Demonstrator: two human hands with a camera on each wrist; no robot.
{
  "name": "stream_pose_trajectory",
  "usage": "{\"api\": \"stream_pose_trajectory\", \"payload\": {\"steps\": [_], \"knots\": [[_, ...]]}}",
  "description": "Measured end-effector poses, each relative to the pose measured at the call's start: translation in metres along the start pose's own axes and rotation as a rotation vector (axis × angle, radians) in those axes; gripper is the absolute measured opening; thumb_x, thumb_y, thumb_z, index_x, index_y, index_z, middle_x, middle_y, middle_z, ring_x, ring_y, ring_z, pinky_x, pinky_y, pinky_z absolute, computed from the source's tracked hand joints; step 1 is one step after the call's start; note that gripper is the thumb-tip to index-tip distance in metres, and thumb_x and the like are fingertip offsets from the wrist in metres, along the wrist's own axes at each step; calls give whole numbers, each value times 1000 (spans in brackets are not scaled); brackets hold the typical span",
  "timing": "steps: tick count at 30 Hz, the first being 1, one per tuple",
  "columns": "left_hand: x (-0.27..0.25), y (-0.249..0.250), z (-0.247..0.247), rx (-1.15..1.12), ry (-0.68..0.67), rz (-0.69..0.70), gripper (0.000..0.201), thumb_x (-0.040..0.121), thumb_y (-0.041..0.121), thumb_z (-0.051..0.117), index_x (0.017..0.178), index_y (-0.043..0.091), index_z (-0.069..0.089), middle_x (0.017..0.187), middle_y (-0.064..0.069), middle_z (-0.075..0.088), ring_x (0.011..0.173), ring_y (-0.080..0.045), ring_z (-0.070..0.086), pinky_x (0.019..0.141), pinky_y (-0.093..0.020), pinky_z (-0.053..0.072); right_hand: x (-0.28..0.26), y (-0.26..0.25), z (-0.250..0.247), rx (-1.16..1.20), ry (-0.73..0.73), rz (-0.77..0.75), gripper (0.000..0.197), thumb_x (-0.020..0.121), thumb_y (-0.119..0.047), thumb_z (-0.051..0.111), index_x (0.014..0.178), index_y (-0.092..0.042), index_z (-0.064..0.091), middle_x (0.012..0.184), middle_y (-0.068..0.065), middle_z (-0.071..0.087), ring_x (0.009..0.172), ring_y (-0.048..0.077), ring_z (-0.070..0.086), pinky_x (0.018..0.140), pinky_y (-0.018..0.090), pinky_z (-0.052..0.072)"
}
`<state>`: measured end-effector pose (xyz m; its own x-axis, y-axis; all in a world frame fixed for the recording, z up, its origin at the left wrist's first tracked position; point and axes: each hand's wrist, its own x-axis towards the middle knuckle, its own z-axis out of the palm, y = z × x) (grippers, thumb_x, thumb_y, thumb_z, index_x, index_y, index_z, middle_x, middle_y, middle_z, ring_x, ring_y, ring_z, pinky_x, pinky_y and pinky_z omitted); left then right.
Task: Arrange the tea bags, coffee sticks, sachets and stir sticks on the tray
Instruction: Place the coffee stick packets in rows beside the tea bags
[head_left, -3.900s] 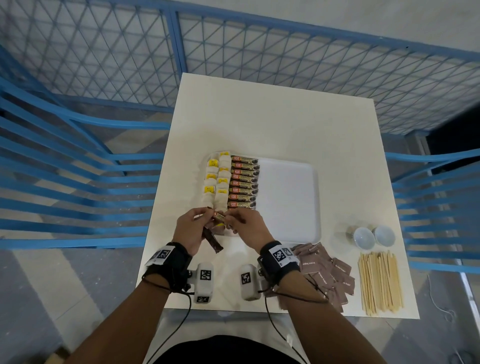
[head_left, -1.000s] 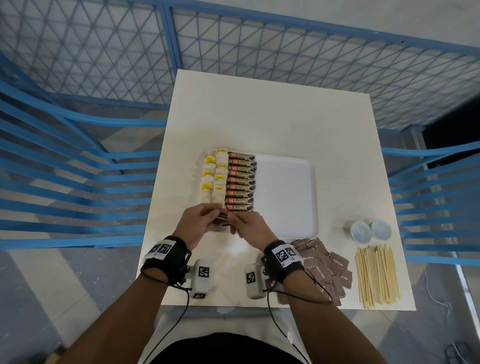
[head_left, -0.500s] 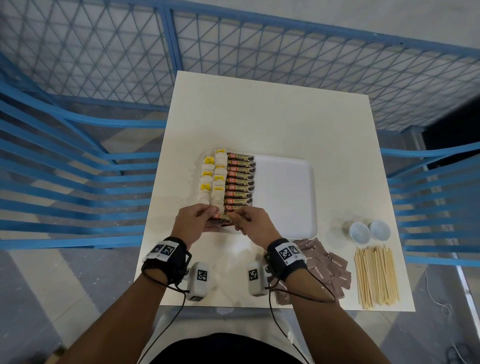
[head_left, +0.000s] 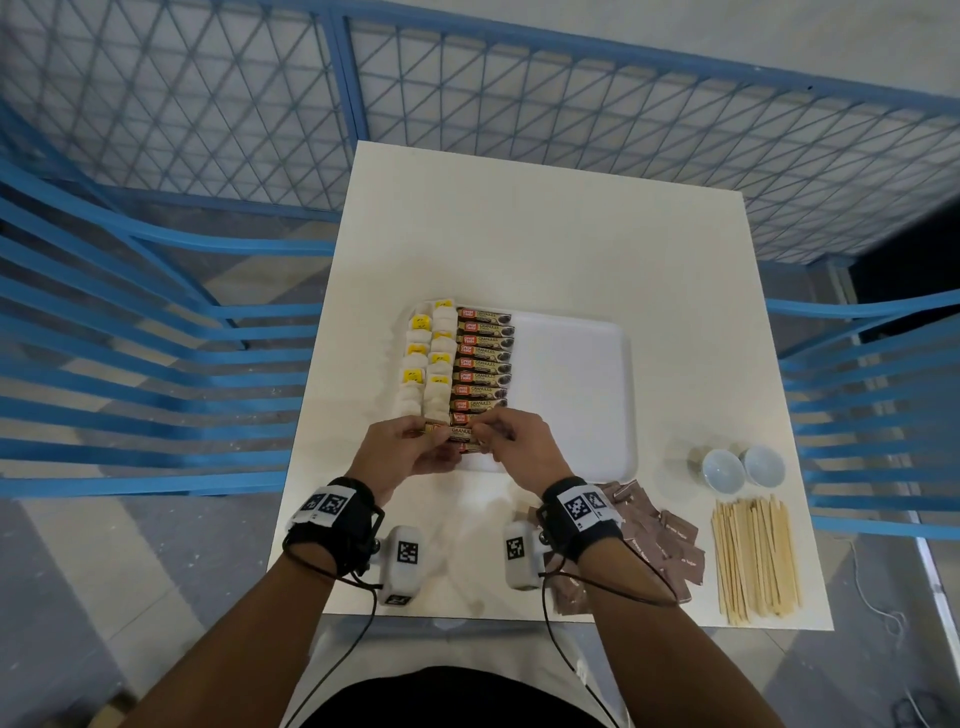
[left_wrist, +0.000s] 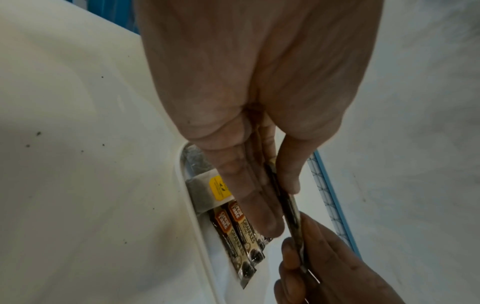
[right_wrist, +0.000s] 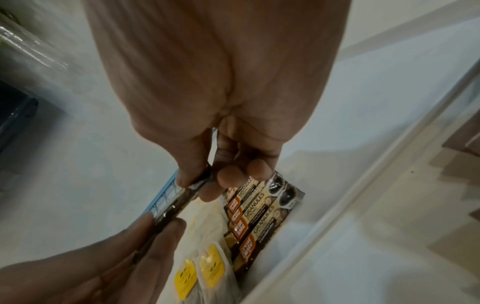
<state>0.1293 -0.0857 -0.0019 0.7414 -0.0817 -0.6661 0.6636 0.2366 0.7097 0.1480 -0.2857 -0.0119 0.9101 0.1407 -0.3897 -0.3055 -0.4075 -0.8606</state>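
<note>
A white tray carries two columns of tea bags with yellow tags and a column of brown coffee sticks. Over the tray's near left corner both hands hold one coffee stick by its ends. My left hand pinches the left end, and my right hand pinches the right end. The held coffee stick shows edge-on in the left wrist view, above the laid sticks. In the right wrist view the held stick hangs over the laid sticks and tea bags.
Brown sachets lie in a heap on the table near my right wrist. Wooden stir sticks lie at the near right corner, with two small white cups behind them. Blue railings surround the table.
Both hands have brought a coffee stick up to the near end of the column on the tray. One more stick lies in the column than 3.9 s ago.
</note>
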Motion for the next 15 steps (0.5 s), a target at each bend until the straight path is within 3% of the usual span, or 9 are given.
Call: {"api": "stream_pose_trajectory", "payload": {"steps": [4,8,11,15], "knots": [[2,-1,-1,-2,-2,-8,22,100,4,62,117,-10,66,103,-30,74,96,-43,74,83,-45,64,2,3,6,-137,49,-65,12,96,-17,66,101,-22,75,87,-8,69,72,-5,58,73,17,44],[2,-1,-1,18,12,-2,21,101,4,60,117,-9,67,102,-26,76,95,-41,75,82,-45,64,0,3,13,-378,91,-242,28,84,-31,77,112,-24,72,107,-4,65,97,13,52,86,24,43],[0,1,0,53,13,-10,21,104,9,58,114,-5,69,99,-24,77,92,-39,76,78,-42,65,1,0,15,-457,75,-274,26,84,-28,78,109,-24,73,105,-5,65,100,16,52,88,31,43],[1,1,-5,144,69,-9,22,106,15,55,111,-1,70,98,-23,77,87,-37,77,69,-41,65,0,10,8,-434,102,-262,21,84,-22,80,103,-20,74,100,-6,65,96,17,53,84,29,43]]}}
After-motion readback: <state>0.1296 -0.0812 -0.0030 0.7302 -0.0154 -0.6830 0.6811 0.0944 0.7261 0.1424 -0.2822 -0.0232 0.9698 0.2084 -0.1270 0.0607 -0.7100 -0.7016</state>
